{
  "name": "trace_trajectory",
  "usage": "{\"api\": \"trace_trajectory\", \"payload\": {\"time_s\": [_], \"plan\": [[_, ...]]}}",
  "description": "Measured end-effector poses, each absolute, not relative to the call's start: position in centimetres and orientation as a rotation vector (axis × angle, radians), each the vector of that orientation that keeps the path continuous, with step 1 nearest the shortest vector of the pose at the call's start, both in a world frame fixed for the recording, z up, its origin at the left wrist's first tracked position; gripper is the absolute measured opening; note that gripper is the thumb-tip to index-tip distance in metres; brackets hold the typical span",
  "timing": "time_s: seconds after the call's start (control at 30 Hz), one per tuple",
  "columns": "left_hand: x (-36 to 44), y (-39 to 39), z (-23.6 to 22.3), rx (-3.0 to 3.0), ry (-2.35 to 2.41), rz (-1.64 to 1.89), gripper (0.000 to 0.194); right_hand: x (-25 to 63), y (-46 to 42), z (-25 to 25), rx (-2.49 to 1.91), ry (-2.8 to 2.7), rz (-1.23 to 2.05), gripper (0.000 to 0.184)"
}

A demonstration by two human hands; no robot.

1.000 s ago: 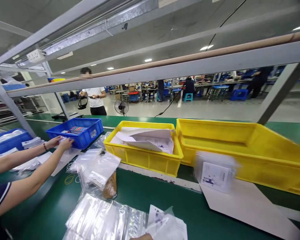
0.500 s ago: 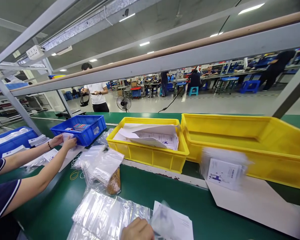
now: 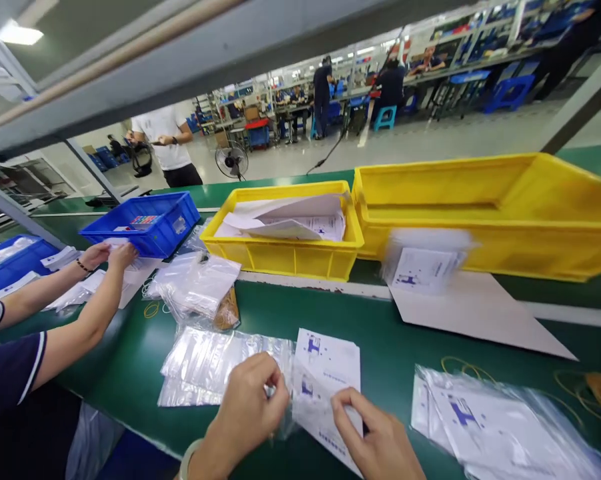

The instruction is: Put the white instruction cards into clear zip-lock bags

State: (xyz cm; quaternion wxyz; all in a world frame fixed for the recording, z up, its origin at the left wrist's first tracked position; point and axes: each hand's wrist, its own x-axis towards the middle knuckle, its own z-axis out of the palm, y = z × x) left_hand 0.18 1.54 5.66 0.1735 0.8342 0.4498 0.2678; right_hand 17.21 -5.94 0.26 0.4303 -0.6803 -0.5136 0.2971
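Right grip (image 3: 377,433) curls over printed leaflets (image 3: 329,363), left grip (image 3: 247,400) curls just left of them, holds indiscernible, leaflets' long axis running away across bench (image 3: 270,310).

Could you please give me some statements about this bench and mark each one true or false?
1. The left hand has a pale band at its wrist. True.
2. Papers lie in the smaller yellow bin. True.
3. The right hand rests inside the larger yellow bin. False: it is by the printed sheets.
4. A co-worker's hands are at the fan. False: they are near a blue bin.
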Motion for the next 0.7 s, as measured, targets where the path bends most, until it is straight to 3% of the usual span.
{"api": "trace_trajectory", "payload": {"time_s": [0.13, 0.27, 0.5, 0.7], "plan": [[0.0, 1.9, 5.9, 2.394, 1.354, 0.704, 0.018, 18.0, -7.2, 2.4, -1.709, -1.068, 0.712, 0.027], [0.9, 1.5, 5.2, 2.443, 1.308, 0.685, 0.018, 18.2, -8.9, 3.9, -1.735, -0.916, 0.484, 0.028], [1.9, 1.1, 5.1, 2.488, 1.234, 0.784, 0.02, 18.4, -9.4, 3.3, -1.595, -1.398, 0.239, 0.022], [1.9, 1.2, 4.6, 2.598, 1.236, 0.89, 0.018, 18.6, -9.5, 3.1, -1.567, -1.499, -0.02, 0.02]]}}
